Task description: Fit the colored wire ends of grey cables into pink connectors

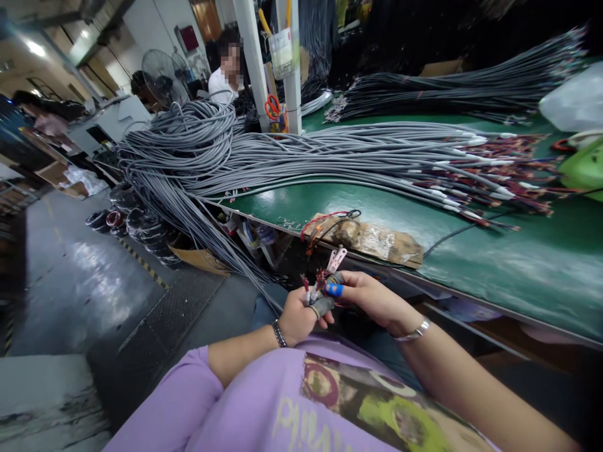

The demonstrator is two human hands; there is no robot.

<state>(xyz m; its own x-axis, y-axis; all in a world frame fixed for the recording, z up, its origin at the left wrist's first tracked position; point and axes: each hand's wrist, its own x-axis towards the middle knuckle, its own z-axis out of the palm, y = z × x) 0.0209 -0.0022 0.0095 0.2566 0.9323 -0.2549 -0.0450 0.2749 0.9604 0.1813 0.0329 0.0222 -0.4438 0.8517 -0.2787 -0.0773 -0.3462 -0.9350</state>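
Observation:
My left hand (pixel 298 317) is closed around the ends of several grey cables, whose stripped wire ends (pixel 306 292) poke up past the fingers in red and dark colours. The cables (pixel 254 285) run down to it from the bundle on the bench. My right hand (pixel 366 295) meets it at the wires, with thumb and fingers pinched together. A blue wrap and grey finger covers are on its fingertips. What exactly they pinch is too small to make out. Just above them shows a small pale pink piece with holes (pixel 337 257); I cannot tell whether it is held.
Long grey cables (pixel 301 154) lie across the green bench (pixel 475 263), their stripped ends to the right. A taped cardboard piece (pixel 389 243) with a soldering-like dark lump sits at the front edge. Behind are black cables (pixel 438 91), a post (pixel 293 94) and a seated person (pixel 226 75).

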